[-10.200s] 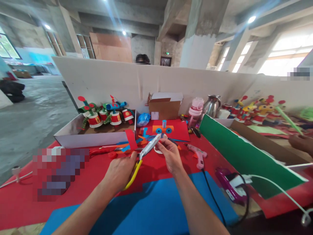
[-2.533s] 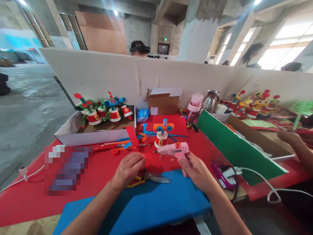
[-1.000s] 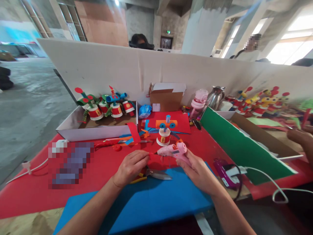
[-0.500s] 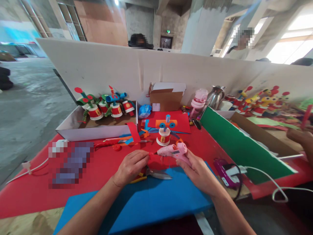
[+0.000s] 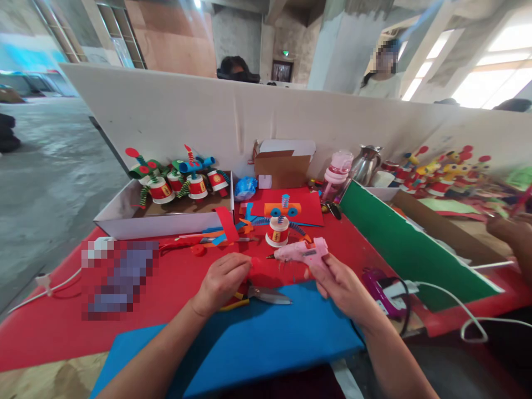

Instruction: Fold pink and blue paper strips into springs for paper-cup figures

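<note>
My right hand (image 5: pixel 338 280) is closed around the handle of a pink glue gun (image 5: pixel 301 252), its nozzle pointing left. Pinched in the fingers of my left hand (image 5: pixel 224 279) is a small red paper piece (image 5: pixel 256 264), hard to separate from the red table cover behind it. The nozzle is a short gap to the right of that piece. Just behind the glue gun stands a paper-cup figure (image 5: pixel 277 231) with an orange tube head, blue ring eyes and coiled paper arms. Scissors (image 5: pixel 271 295) lie by my left hand, their handles partly hidden.
A white box (image 5: pixel 166 224) at the left holds several finished cup figures. A green-sided box (image 5: pixel 415 249) stands at the right, near a purple device (image 5: pixel 384 296) with cables. Behind are a pink bottle (image 5: pixel 337 174) and a metal jug (image 5: pixel 369 166). Another person's hand (image 5: pixel 509 230) shows far right.
My right hand has drawn the glue gun slightly right, so its nozzle is farther from the red piece. My left hand has barely moved. A person in the background has shifted left.
</note>
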The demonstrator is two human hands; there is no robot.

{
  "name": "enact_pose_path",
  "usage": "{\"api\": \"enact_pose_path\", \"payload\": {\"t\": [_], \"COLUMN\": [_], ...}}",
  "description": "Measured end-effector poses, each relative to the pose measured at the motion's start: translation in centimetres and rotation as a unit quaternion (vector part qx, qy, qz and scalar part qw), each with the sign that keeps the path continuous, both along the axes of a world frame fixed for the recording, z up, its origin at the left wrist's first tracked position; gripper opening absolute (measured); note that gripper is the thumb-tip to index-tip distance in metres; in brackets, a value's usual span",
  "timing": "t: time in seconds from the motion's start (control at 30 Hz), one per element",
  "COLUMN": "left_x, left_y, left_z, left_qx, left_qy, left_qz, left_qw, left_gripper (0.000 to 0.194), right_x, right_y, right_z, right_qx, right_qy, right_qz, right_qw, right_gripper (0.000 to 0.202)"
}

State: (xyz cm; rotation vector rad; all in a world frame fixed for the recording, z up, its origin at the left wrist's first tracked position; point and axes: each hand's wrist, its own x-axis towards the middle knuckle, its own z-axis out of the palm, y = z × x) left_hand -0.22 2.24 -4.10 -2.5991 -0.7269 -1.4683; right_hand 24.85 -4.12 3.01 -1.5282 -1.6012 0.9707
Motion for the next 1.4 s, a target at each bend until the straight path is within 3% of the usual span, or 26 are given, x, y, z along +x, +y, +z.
{"api": "enact_pose_path", "payload": {"t": [0.27,0.4,0.5,0.73,0.87,1.0,1.13,1.2,1.23,1.33,1.4], "left_x": [0.6,0.5,0.5,0.4,0.5,0.7,0.6,0.4,0.2,-0.3,-0.2], "left_y": [-0.2,-0.2,-0.2,-0.2,-0.2,-0.2,-0.4,-0.4,-0.3,0.6,1.8], "left_z": [-0.5,-0.8,-1.0,-1.1,-1.0,-0.6,0.3,1.2,1.9,5.0,7.7], "left_qx": [-0.160,-0.186,-0.194,-0.169,-0.159,-0.175,-0.171,-0.162,-0.161,-0.173,-0.198], "left_qy": [-0.155,-0.159,-0.153,-0.137,-0.139,-0.134,-0.130,-0.131,-0.129,-0.102,-0.075], "left_qz": [0.028,0.038,0.038,0.034,0.029,0.018,0.021,0.022,0.020,0.007,0.012], "left_qw": [0.975,0.969,0.968,0.975,0.977,0.975,0.976,0.978,0.978,0.980,0.977], "left_gripper": [0.010,0.008,0.009,0.005,0.006,0.007,0.009,0.008,0.008,0.006,0.007], "right_x": [1.4,4.4,6.4,8.4,9.5,9.4,8.1,7.5,7.2,5.9,4.6], "right_y": [0.5,1.4,2.4,5.2,5.8,5.3,4.2,4.0,4.2,5.8,7.7], "right_z": [-2.3,-3.9,-4.8,-7.3,-8.3,-7.2,-5.4,-4.4,-3.9,-2.0,-0.7], "right_qx": [-0.060,-0.016,0.009,-0.022,-0.050,-0.041,-0.023,0.024,0.057,0.131,0.148], "right_qy": [0.216,0.240,0.216,0.144,-0.032,-0.324,-0.433,-0.413,-0.376,-0.166,-0.018], "right_qz": [-0.077,-0.195,-0.275,-0.317,-0.325,-0.259,-0.256,-0.267,-0.262,-0.197,-0.133], "right_qw": [0.972,0.951,0.937,0.937,0.944,0.909,0.864,0.870,0.887,0.957,0.980], "right_gripper": [0.037,0.037,0.039,0.030,0.013,0.021,0.030,0.028,0.027,0.031,0.034]}}
